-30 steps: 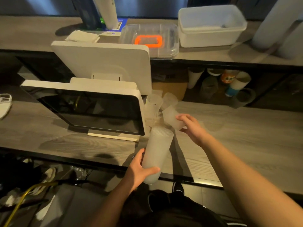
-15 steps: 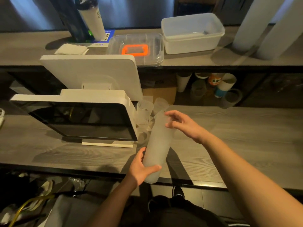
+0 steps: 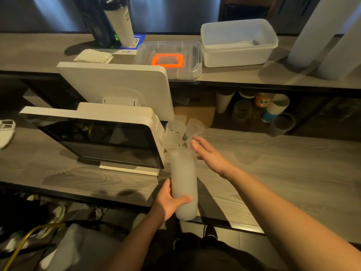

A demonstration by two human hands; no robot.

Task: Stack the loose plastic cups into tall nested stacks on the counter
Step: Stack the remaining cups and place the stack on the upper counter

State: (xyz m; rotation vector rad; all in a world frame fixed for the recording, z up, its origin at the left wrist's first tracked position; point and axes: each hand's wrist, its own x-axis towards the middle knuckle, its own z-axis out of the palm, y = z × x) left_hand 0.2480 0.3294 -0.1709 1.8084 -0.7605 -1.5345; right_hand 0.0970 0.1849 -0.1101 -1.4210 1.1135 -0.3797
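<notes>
1. Loose cups: bases hidden behind the nested stack and the monitor.
2. Far-right white cylinders: tops cut off by the edge.
3. Under-shelf cups: labels too blurred to read.

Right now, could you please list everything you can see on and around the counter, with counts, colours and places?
Nested cup stack: one, frosted white, tilted, in the left hand.
Loose cups: several, clear, on the counter beside the screen.
Point-of-sale screens: two, white, back to back.
Lidded box: one, clear with orange, upper shelf.
Tub: one, white, upper shelf.
Tall cup stacks: two, white, far right.
Assorted cups: several, under the shelf.
Left hand: grips the stack's base.
Right hand: open, at the loose cups.
</notes>
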